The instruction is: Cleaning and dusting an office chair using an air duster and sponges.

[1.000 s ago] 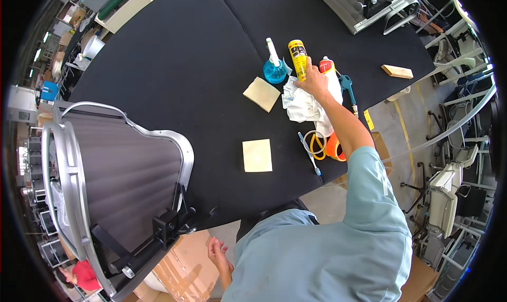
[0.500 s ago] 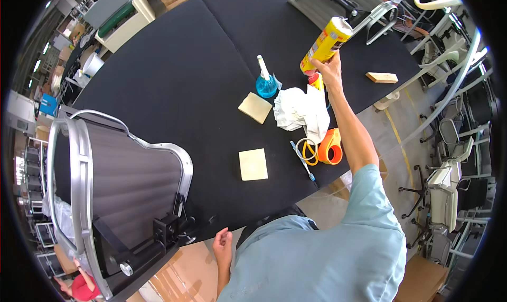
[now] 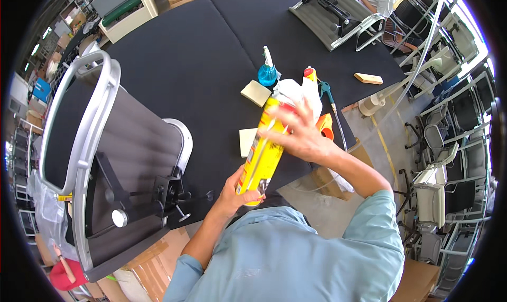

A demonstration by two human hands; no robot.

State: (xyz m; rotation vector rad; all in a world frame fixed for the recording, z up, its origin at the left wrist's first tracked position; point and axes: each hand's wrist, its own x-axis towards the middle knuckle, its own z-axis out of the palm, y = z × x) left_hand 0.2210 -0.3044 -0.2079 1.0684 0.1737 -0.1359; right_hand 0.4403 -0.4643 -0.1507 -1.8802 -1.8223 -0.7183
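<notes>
Yellow can [image 3: 268,162]: tilted between your two hands, in front of the near edge of the black counter [image 3: 206,64]
Left hand [image 3: 232,194]: your fingers wrap the can's lower end
Right hand [image 3: 302,133]: your fingers spread, blurred, at its upper end — contact is hard to tell
Beyond the can: white cloth [image 3: 290,90], tan pad [image 3: 256,93], blue spray bottle [image 3: 267,75]
To your left: grey chair part [image 3: 134,154] with metal frame

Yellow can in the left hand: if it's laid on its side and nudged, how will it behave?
The yellow can would probably roll, since its body is round. It seems stiff, its sides looking straight in the left hand. The shiny streak along it suggests a smooth, possibly slippery surface. How full it is can't be seen.
</notes>
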